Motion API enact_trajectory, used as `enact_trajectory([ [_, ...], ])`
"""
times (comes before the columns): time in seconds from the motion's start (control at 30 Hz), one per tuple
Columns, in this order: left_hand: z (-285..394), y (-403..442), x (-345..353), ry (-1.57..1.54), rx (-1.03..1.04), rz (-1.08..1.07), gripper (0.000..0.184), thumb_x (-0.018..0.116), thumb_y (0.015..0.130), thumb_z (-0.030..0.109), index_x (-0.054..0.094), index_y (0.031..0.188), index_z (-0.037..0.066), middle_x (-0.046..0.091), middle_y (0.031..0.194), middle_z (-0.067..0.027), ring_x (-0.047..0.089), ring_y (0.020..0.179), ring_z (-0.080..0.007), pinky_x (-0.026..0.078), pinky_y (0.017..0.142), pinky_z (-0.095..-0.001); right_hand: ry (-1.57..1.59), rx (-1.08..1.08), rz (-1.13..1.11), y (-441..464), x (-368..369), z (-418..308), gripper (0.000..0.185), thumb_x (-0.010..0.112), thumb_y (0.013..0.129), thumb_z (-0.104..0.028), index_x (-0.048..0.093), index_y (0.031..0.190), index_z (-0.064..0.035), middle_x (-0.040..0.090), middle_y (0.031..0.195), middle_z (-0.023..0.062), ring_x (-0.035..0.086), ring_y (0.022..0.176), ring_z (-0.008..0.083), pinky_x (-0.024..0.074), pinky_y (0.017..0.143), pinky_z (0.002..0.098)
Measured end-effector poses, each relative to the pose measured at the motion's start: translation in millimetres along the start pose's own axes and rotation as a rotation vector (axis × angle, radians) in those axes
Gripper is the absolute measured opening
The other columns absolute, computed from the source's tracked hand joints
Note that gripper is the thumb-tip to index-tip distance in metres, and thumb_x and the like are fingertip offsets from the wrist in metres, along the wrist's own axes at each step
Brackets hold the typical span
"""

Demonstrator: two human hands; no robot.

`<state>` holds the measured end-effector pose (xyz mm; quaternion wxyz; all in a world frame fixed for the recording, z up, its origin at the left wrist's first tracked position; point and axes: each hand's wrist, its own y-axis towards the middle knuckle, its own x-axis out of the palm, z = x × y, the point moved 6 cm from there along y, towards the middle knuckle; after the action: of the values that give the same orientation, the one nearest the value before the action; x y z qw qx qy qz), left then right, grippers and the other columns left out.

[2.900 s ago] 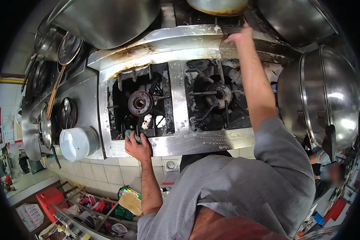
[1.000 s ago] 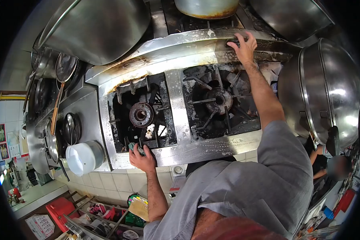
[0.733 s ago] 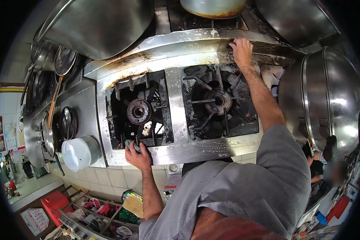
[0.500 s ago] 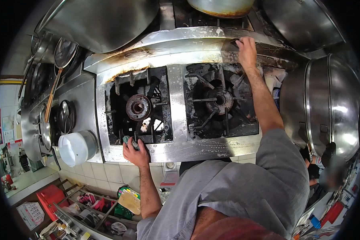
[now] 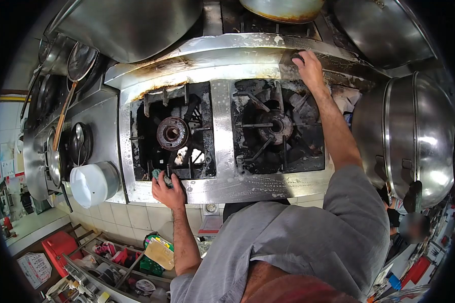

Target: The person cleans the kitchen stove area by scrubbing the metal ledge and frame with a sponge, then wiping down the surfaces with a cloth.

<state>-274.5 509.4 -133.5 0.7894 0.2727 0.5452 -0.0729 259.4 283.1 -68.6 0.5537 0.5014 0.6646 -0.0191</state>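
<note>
Scrubbing the panel, seemingly: right hand clamped on a pad, upper right; left hand on a scourer, lower left; next stroke likely needs pressure.

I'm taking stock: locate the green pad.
In the head view, left of centre, the green pad is in the left hand, in front of the left burner.
</note>
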Motion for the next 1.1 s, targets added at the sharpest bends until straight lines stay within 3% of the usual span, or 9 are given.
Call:
enact_trajectory([
  [0.17,1,0,0,-0.010,-0.016,-0.009,0.038,0.064,0.082,0.035,0.059,0.113,0.013,0.051,0.119,-0.0203,0.045,0.113,-0.0365,0.031,0.098,-0.0486,-0.148,-0.194,0.052,-7,39,-3,0.015,0.066,0.078,-0.015,0.054,0.078,-0.0060,0.053,0.082,0.0118,0.055,0.081,0.0340,0.0456,0.070,0.0446],
  [0.4,-1,0,0,-0.002,-0.018,-0.009,0.039,0.065,0.081,0.034,0.059,0.113,0.012,0.050,0.119,-0.0205,0.044,0.114,-0.0365,0.031,0.097,-0.0485,0.109,-0.019,0.228,3,22,-9,0.015,0.067,0.078,-0.016,0.055,0.078,-0.0063,0.054,0.081,0.0109,0.057,0.078,0.0343,0.0472,0.066,0.0444],
  [0.47,0,0,0,-0.004,-0.018,-0.002,0.039,0.065,0.081,0.034,0.059,0.113,0.013,0.050,0.120,-0.0205,0.044,0.114,-0.0364,0.031,0.097,-0.0484,0.065,-0.086,0.203,-8,36,-2,0.016,0.067,0.078,-0.017,0.055,0.077,-0.0065,0.054,0.080,0.0111,0.057,0.075,0.0348,0.0473,0.065,0.0438],
  [0.6,0,1,1,-0.003,-0.009,0.003,0.039,0.065,0.081,0.034,0.059,0.113,0.013,0.050,0.119,-0.0205,0.045,0.114,-0.0363,0.031,0.097,-0.0479,0.033,-0.016,0.193,-2,33,-9,0.015,0.068,0.077,-0.014,0.055,0.075,-0.0063,0.054,0.079,0.0109,0.057,0.073,0.0333,0.0478,0.063,0.0414],
  [0.73,0,1,0,-0.007,-0.021,-0.009,0.039,0.065,0.081,0.033,0.059,0.113,0.014,0.050,0.119,-0.0208,0.045,0.113,-0.0362,0.031,0.097,-0.0477,0.011,-0.132,0.192,-7,39,-11,0.014,0.068,0.077,-0.012,0.056,0.075,-0.0051,0.055,0.078,0.0106,0.057,0.071,0.0325,0.0481,0.062,0.0407],
  [0.87,-1,0,-2,-0.005,-0.012,0.004,0.038,0.066,0.081,0.033,0.059,0.113,0.014,0.051,0.119,-0.0207,0.045,0.113,-0.0362,0.031,0.097,-0.0480,0.046,-0.042,0.223,-2,29,-12,0.015,0.068,0.077,-0.013,0.056,0.071,-0.0065,0.053,0.076,0.0095,0.057,0.072,0.0301,0.0490,0.063,0.0401],
  [0.97,1,0,-1,-0.001,-0.014,-0.001,0.040,0.066,0.081,0.032,0.058,0.115,0.012,0.052,0.120,-0.0209,0.046,0.114,-0.0372,0.032,0.097,-0.0480,-0.098,-0.143,0.140,-11,43,-15,0.013,0.067,0.077,-0.012,0.056,0.073,-0.0064,0.053,0.076,0.0098,0.057,0.070,0.0313,0.0495,0.063,0.0395],
  [1.1,-1,1,0,0.014,-0.014,-0.010,0.040,0.066,0.081,0.032,0.058,0.115,0.012,0.051,0.120,-0.0207,0.046,0.114,-0.0369,0.033,0.097,-0.0480,0.057,-0.066,0.282,10,8,-19,0.013,0.068,0.078,-0.012,0.056,0.076,-0.0067,0.054,0.079,0.0099,0.058,0.071,0.0324,0.0494,0.062,0.0405],
])
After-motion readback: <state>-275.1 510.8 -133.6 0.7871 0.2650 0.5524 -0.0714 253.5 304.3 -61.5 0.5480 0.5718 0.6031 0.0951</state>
